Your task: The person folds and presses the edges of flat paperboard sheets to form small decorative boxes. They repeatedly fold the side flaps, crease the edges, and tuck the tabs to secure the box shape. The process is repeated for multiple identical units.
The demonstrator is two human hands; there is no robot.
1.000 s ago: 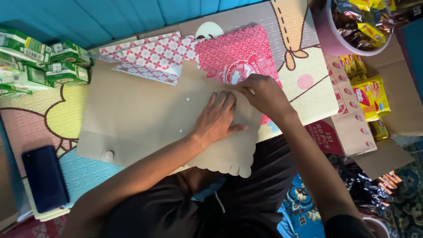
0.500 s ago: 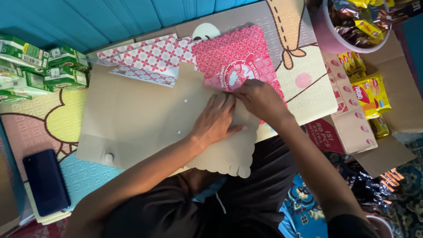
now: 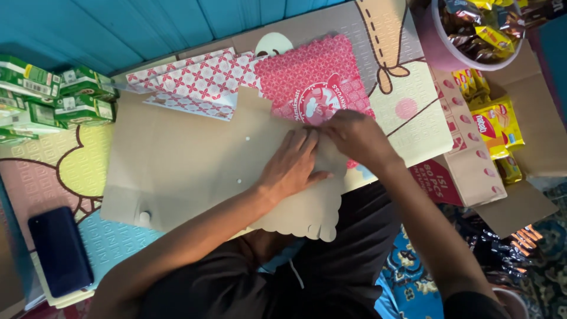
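Note:
A flat brown cardboard box blank (image 3: 177,165) with a scalloped flap lies unfolded on a patterned foam mat. My left hand (image 3: 292,165) presses flat on its right part, fingers together. My right hand (image 3: 354,137) pinches the blank's upper right edge, where a red patterned panel (image 3: 313,77) folds up. A red-and-white patterned flap (image 3: 195,82) lies at the blank's top left.
Green packets (image 3: 53,94) are stacked at the far left. A dark phone (image 3: 59,251) lies at the lower left. A pink tub of wrapped snacks (image 3: 472,29) stands at the top right, with yellow snack packs (image 3: 493,124) and an open carton (image 3: 472,171) beside it.
My right hand has slid a little left along the fold toward my left hand. The left hand stays pressed on the cardboard.

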